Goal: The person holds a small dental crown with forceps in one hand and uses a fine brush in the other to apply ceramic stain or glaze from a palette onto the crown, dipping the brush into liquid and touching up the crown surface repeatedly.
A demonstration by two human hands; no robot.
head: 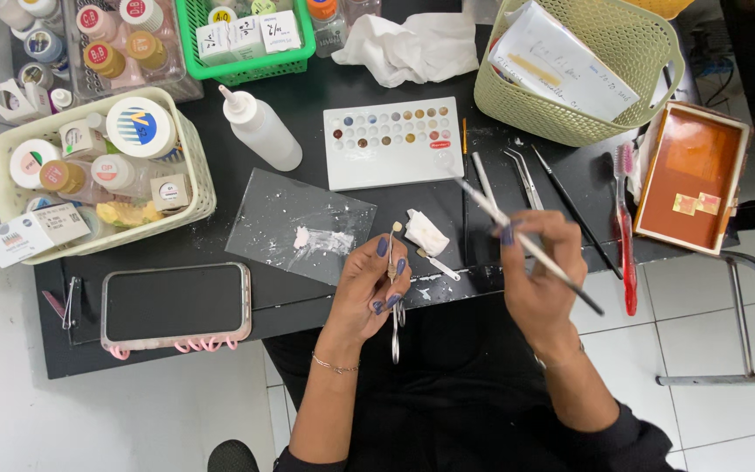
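My left hand [375,288] grips a metal forceps-like clamp [394,328] whose tip holds a small tooth-shaped piece [397,227] upright above the black table. My right hand [542,271] holds a thin brush [530,247] like a pen; its tip points up-left toward the white palette [392,142] with several coloured wells. Between the hands lies a folded white tissue [426,232] and a small spatula [439,266]. A glass slab [299,225] with a pale pink smear lies left of my left hand.
A phone [176,303] lies at the table's front left. Baskets of jars [98,166] and papers [570,70] stand at the back. A white squeeze bottle [259,129], tweezers [524,177], more brushes [574,210], a toothbrush [626,227] and an orange tray [692,175] lie around.
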